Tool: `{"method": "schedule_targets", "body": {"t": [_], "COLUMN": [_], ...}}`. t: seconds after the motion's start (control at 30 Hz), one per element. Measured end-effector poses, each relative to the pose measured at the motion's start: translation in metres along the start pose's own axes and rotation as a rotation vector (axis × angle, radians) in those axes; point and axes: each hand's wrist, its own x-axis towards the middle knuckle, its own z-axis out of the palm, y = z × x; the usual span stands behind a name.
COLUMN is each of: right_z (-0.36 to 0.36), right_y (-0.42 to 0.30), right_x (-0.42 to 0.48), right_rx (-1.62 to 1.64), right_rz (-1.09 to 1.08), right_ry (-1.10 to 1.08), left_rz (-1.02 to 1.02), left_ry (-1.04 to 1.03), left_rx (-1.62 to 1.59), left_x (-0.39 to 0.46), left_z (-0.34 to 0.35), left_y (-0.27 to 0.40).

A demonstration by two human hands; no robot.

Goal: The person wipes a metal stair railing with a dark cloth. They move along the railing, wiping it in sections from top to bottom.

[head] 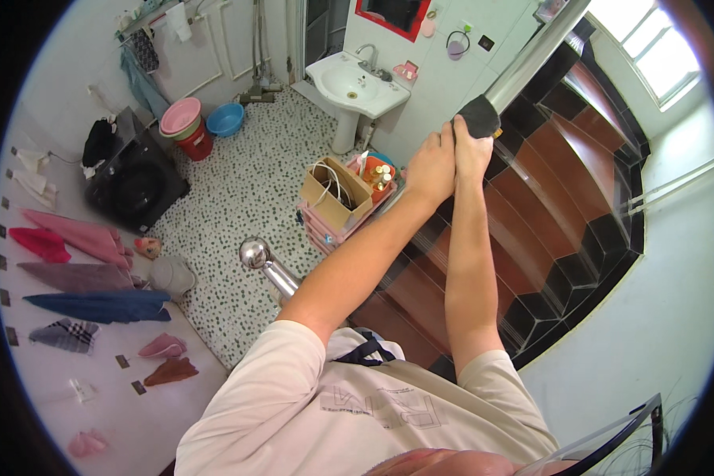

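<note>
A dark grey cloth (479, 117) lies around a stainless steel handrail (523, 59) above the staircase. My right hand (475, 146) grips the cloth from below, its thumb lying along the cloth's near edge. Pressed against it on the left is my left hand (433, 163), its fingertips curled at the cloth's edge; part of its grip is hidden. Both arms reach out straight from the body. Nearer to me, a steel ball finial (254, 253) tops a railing post beside my left forearm, which covers some of the railing.
Red-brown stairs (547, 190) with black borders curve down at the right. Left of the hands stand a cardboard box (333, 199) and an orange basket (376, 178) of bottles on a pink rack. A washbasin (357, 86), plastic basins (226, 119) and a black washing machine (134, 178) stand farther off.
</note>
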Motion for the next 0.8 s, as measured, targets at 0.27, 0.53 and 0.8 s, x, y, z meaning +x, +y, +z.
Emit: {"method": "schedule_targets", "body": {"t": [0.27, 0.53, 0.8], "right_z": [-0.027, -0.068, -0.092], "right_y": [0.059, 0.014, 0.062], "right_x": [-0.161, -0.196, -0.221], "right_rx": [0.185, -0.247, -0.068], "right_rz": [0.032, 0.244, 0.255], "right_ry": [-0.322, -0.499, -0.634], "left_rz": [-0.089, -0.756, -0.658], "left_ry": [-0.107, -0.108, 0.011], "left_rx": [0.013, -0.874, -0.662], "left_x": [-0.144, -0.232, -0.196], "left_z": [-0.055, -0.095, -0.084], "left_y": [-0.038, -0.097, -0.095]}}
